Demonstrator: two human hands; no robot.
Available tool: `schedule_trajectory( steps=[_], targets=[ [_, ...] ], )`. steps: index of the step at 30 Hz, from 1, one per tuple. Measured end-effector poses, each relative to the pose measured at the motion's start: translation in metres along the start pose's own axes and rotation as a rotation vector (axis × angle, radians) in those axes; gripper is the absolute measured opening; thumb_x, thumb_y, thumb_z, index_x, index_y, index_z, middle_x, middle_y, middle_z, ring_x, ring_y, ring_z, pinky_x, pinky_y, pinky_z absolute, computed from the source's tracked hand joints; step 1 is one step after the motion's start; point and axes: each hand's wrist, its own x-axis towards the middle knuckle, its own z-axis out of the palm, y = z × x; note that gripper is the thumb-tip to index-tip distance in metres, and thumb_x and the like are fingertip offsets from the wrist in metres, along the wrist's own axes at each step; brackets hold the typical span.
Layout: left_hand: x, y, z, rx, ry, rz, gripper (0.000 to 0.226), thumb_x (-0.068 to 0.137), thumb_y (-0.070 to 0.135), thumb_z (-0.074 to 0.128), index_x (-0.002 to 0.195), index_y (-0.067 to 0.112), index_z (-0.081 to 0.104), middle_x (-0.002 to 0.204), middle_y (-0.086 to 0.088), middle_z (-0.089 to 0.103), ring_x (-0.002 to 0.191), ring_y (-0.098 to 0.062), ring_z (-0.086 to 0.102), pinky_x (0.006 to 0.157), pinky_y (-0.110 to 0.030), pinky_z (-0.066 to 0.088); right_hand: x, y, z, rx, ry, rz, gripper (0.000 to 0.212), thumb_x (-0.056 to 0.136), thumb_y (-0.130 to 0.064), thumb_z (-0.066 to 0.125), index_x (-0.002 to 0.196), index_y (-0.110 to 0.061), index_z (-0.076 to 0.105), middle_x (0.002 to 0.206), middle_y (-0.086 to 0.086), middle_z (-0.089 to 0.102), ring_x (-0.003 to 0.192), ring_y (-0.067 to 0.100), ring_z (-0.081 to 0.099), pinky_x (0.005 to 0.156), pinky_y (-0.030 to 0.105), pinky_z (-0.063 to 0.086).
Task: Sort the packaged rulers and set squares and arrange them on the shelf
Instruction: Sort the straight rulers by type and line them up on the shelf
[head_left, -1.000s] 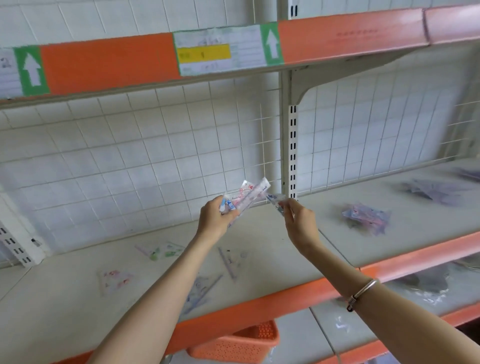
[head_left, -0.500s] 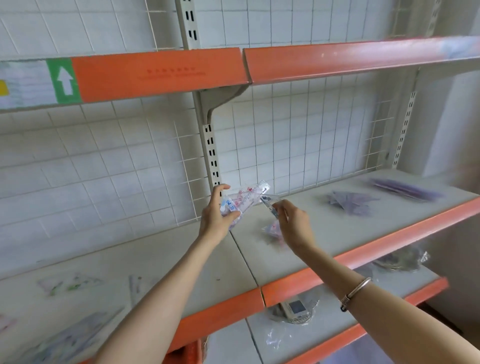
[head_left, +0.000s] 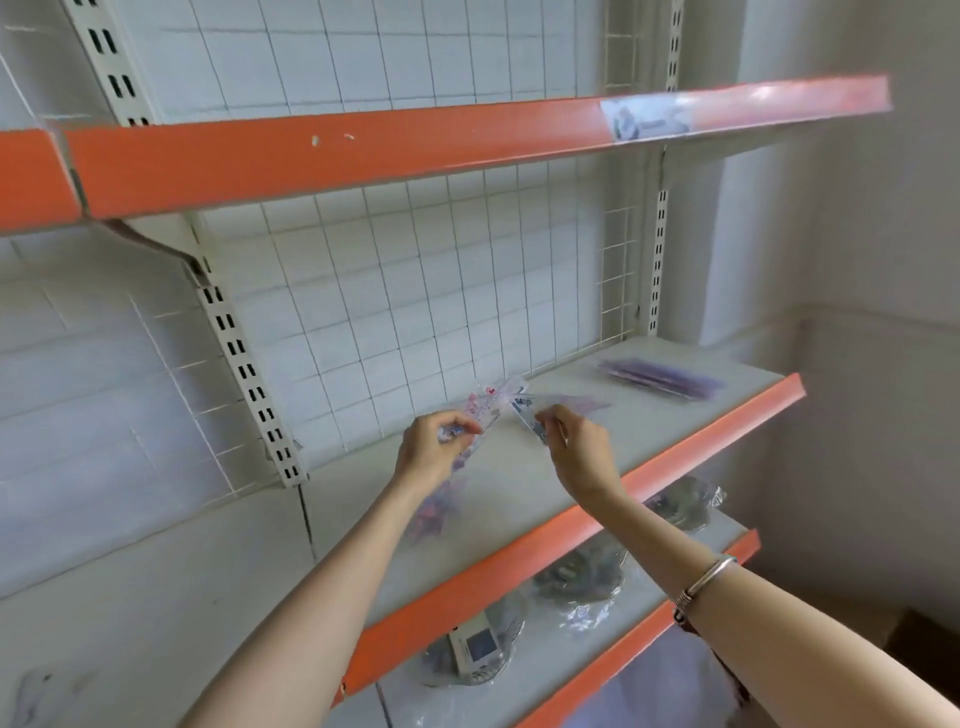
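Note:
My left hand (head_left: 434, 449) grips a clear packaged ruler with red print (head_left: 491, 402), held tilted above the middle shelf (head_left: 519, 483). My right hand (head_left: 576, 447) pinches a second clear package with blue print (head_left: 530, 415) just to its right. The two packages sit close together at their upper ends. Below my left wrist a purple and red pack (head_left: 439, 506) lies flat on the shelf. A purple pack (head_left: 576, 401) lies behind my right hand. A stack of purple packs (head_left: 660, 379) lies at the shelf's far right.
An orange-fronted upper shelf (head_left: 415, 150) overhangs the work area. The lower shelf (head_left: 670, 623) carries bagged dark items (head_left: 579, 571) and a small device (head_left: 475, 652). A wire grid (head_left: 441, 291) backs the shelf. A white wall (head_left: 857, 364) closes the right side.
The view has swung right along the shelf. Both hands kept their packages and moved right with it, and the right hand's package has drawn slightly away from the left one.

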Motion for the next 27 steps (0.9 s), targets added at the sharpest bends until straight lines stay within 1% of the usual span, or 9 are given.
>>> schedule_trajectory(
  steps=[2, 5, 7, 10, 13, 16, 20, 23, 27],
  targets=[
    [0.009, 0.007, 0.018, -0.032, -0.016, 0.005, 0.034, 0.085, 0.004, 0.066, 0.067, 0.032, 0.071, 0.080, -0.002, 0.069, 0.051, -0.013, 0.057, 0.067, -0.041, 0.057, 0.006, 0.010, -0.010, 0.016, 0.012, 0.022, 0.022, 0.096, -0.007, 0.046, 0.099, -0.003, 0.067, 0.086, 0.014, 0.070, 0.073, 0.031, 0.057, 0.060, 0.027, 0.027],
    [0.023, 0.016, 0.040, -0.087, -0.042, 0.002, 0.033, 0.086, 0.001, 0.065, 0.072, 0.030, 0.071, 0.087, -0.004, 0.069, 0.057, -0.015, 0.058, 0.066, -0.037, 0.056, 0.016, 0.025, -0.019, 0.055, 0.019, 0.070, 0.021, 0.095, -0.007, 0.047, 0.101, -0.005, 0.068, 0.084, 0.012, 0.070, 0.069, 0.025, 0.055, 0.062, 0.026, 0.034],
    [0.032, 0.021, 0.052, -0.128, -0.054, 0.001, 0.031, 0.086, 0.000, 0.064, 0.074, 0.028, 0.071, 0.088, -0.004, 0.068, 0.060, -0.018, 0.059, 0.067, -0.040, 0.057, 0.023, 0.033, -0.023, 0.112, 0.018, 0.119, 0.020, 0.094, -0.007, 0.049, 0.101, -0.008, 0.067, 0.082, 0.009, 0.069, 0.069, 0.027, 0.060, 0.065, 0.031, 0.045],
    [0.044, 0.030, 0.068, -0.205, -0.082, 0.010, 0.022, 0.087, -0.002, 0.063, 0.082, 0.018, 0.071, 0.090, -0.003, 0.066, 0.068, -0.018, 0.061, 0.068, -0.042, 0.058, 0.035, 0.038, -0.030, 0.195, 0.021, 0.187, 0.018, 0.092, -0.004, 0.050, 0.098, -0.011, 0.065, 0.079, 0.006, 0.065, 0.071, 0.033, 0.065, 0.065, 0.039, 0.055],
    [0.060, 0.035, 0.081, -0.223, -0.106, 0.018, 0.016, 0.087, 0.001, 0.065, 0.087, 0.015, 0.072, 0.091, -0.004, 0.067, 0.066, -0.017, 0.063, 0.072, -0.044, 0.060, 0.052, 0.039, -0.034, 0.266, 0.018, 0.219, 0.017, 0.092, -0.002, 0.050, 0.094, -0.015, 0.061, 0.075, 0.004, 0.061, 0.067, 0.033, 0.066, 0.059, 0.040, 0.057],
    [0.077, 0.035, 0.088, -0.214, -0.124, 0.023, 0.017, 0.088, 0.001, 0.063, 0.091, 0.014, 0.073, 0.096, -0.003, 0.067, 0.084, -0.025, 0.067, 0.081, -0.045, 0.057, 0.071, 0.039, -0.033, 0.350, 0.021, 0.251, 0.015, 0.092, 0.000, 0.051, 0.096, -0.011, 0.060, 0.076, 0.005, 0.060, 0.061, 0.026, 0.063, 0.057, 0.038, 0.055],
    [0.093, 0.039, 0.092, -0.325, -0.178, -0.016, 0.017, 0.091, -0.003, 0.057, 0.099, 0.006, 0.069, 0.107, -0.010, 0.060, 0.068, -0.016, 0.062, 0.058, -0.026, 0.058, 0.093, 0.042, -0.029, 0.389, 0.062, 0.286, 0.015, 0.091, 0.001, 0.053, 0.100, -0.010, 0.059, 0.081, 0.009, 0.062, 0.062, 0.025, 0.065, 0.059, 0.040, 0.058],
    [0.105, 0.037, 0.094, -0.362, -0.196, -0.033, 0.020, 0.091, -0.003, 0.057, 0.101, 0.009, 0.069, 0.106, -0.005, 0.058, 0.070, -0.016, 0.061, 0.058, -0.022, 0.056, 0.106, 0.046, -0.027, 0.414, 0.077, 0.331, 0.016, 0.090, 0.002, 0.054, 0.102, -0.007, 0.060, 0.081, 0.010, 0.064, 0.059, 0.019, 0.066, 0.055, 0.034, 0.058],
    [0.116, 0.037, 0.098, -0.359, -0.195, -0.017, 0.021, 0.091, -0.002, 0.058, 0.102, 0.010, 0.070, 0.109, -0.005, 0.058, 0.077, -0.017, 0.062, 0.062, -0.027, 0.058, 0.117, 0.055, -0.021, 0.426, 0.059, 0.350, 0.018, 0.089, 0.003, 0.055, 0.103, -0.007, 0.060, 0.084, 0.016, 0.067, 0.061, 0.019, 0.067, 0.055, 0.029, 0.056]
  ],
)
